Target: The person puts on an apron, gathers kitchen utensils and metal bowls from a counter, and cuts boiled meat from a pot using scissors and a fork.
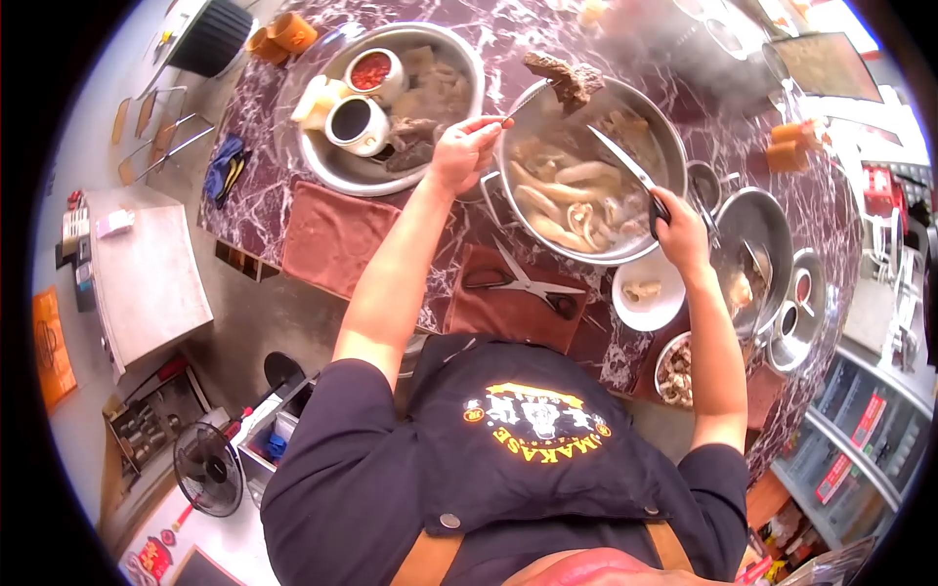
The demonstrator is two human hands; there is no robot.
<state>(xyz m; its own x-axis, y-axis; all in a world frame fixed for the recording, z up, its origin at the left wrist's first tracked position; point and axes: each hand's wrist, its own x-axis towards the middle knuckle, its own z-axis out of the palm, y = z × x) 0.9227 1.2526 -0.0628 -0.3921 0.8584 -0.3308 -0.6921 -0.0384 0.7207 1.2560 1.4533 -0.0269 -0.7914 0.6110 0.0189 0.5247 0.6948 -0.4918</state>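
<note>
My left hand (461, 154) is closed on a slim metal utensil that looks like a fork, and a brown chunk of meat (572, 82) hangs at its tip. That meat is above the far side of a large steel pot (503, 200) holding pale pieces in cloudy liquid. In my right hand (682, 232) are black-handled scissors (625, 159), blades pointing up and left over the pot; the handle is partly hidden by my fingers. Below the pot, another pair of scissors (528, 285) lies spread on a brown cloth (469, 317). A white bowl (640, 311) holds a few pale pieces.
A steel basin (311, 156) holds meat and two sauce pots, one red (371, 71), one dark (354, 119). To the right stand a grey pan (777, 220) with a utensil and a bowl of chopped pieces (674, 371). Steam rises near the table's far side.
</note>
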